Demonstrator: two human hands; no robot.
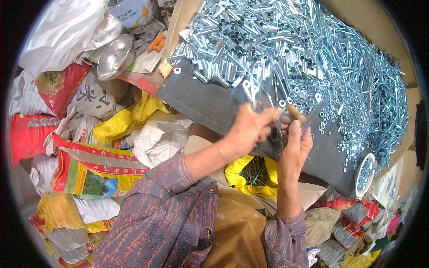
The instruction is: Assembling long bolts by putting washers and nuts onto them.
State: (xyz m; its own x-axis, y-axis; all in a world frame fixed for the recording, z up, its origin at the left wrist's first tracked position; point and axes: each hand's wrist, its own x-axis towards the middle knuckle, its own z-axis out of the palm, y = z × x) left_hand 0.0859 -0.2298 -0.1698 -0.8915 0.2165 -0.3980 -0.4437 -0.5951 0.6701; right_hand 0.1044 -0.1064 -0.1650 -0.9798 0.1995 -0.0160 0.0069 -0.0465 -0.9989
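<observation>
Over the front edge of the dark work board, my left hand (251,127) and my right hand (296,140) work close together. My left fingers are closed and smeared by motion. A shiny blurred metal piece (251,89) shows just beyond them; whether they hold it is unclear. My right thumb and fingers are pinched around a slim, blurred metal rod (316,115) that sticks out past the fingertips. Small washers (300,96) and nuts (328,118) lie just beyond both hands. Short metal sleeves (223,69) are heaped farther back.
Long thin bolts (389,107) fill the tray's right side, against its wooden rim (409,49). A white round container (365,174) of small parts stands at the board's right corner. Below my hands, a yellow bag (234,174) holds metal pieces. A steel bowl (115,58) and packed sacks (103,165) crowd the left.
</observation>
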